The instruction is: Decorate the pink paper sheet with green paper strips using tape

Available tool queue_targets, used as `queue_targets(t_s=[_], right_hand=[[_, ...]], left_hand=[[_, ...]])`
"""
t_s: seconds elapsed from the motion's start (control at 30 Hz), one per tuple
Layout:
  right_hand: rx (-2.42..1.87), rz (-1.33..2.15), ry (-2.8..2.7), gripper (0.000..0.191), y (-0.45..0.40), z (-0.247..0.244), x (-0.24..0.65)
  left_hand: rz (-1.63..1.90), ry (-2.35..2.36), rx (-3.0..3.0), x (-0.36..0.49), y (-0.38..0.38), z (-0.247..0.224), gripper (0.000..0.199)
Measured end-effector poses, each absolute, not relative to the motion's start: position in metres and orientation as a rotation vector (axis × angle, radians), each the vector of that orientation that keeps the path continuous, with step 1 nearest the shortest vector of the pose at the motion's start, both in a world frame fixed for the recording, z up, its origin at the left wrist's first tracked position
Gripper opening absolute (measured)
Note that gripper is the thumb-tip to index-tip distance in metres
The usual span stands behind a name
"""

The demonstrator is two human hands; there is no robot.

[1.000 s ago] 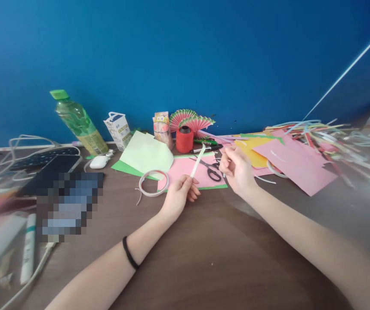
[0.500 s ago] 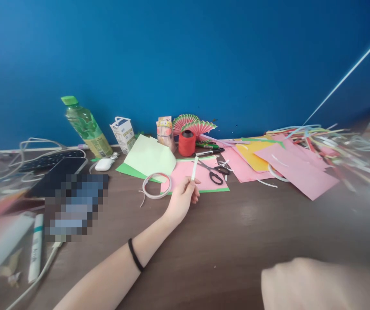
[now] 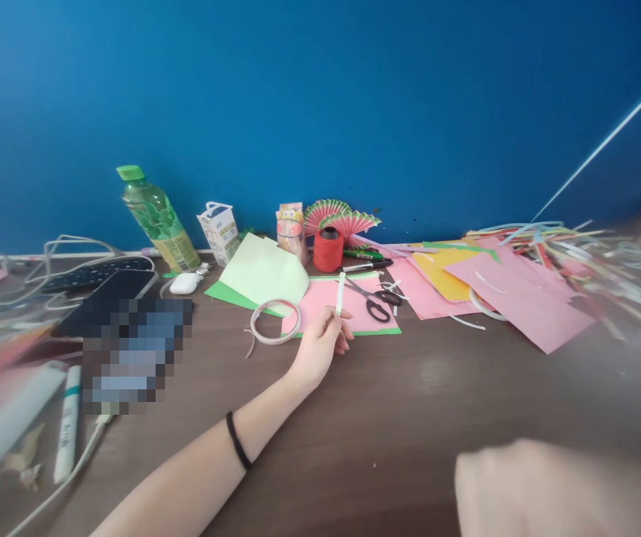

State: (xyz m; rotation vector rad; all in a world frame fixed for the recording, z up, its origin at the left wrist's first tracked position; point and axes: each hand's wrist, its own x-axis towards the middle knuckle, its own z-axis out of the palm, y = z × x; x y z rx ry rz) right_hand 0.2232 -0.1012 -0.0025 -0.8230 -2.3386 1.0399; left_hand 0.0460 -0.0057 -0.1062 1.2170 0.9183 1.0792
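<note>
My left hand reaches over the near edge of a pink sheet with green borders. Thumb and fingers pinch a narrow white strip, which points up toward the wall. Just right of the strip, black-handled scissors lie on the same sheet with their blades toward it. A tape roll lies flat to the left, partly over the sheet. Low at the right edge is my right hand, blurred and cut off by the frame; its fingers cannot be made out.
Behind stand a red thread spool, pink folded fans, a carton and a green-capped bottle. Pink and yellow papers and loose strips lie right. Phone, cable and marker lie left.
The whole view has shifted slightly, so things sit a little further right. My left hand keeps its pinch on the white strip; my right hand stays low at the right.
</note>
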Motion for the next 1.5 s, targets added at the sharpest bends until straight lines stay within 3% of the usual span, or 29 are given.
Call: queue_targets(t_s=[0.2,0.4,0.63,0.9,1.5], right_hand=[[-1.029,0.64,-1.998,0.018,-0.059,-0.014,0.19],[-1.066,0.296,-2.037,0.02,-0.017,-0.056,0.194],[-1.104,0.418,-2.058,0.02,-0.012,-0.064,0.191],[-1.166,0.911,-1.893,0.012,-0.007,-0.058,0.199],[-1.117,0.542,-2.084,0.015,-0.01,-0.054,0.2]], left_hand=[[1.057,0.94,1.324,0.045,-0.009,-0.102,0.013],[1.04,0.948,1.432,0.045,-0.011,-0.103,0.017],[1.03,1.041,1.663,0.044,-0.015,-0.103,0.021],[1.035,1.061,1.813,0.043,-0.019,-0.099,0.022],[1.017,1.03,1.92,0.042,-0.018,-0.104,0.02]])
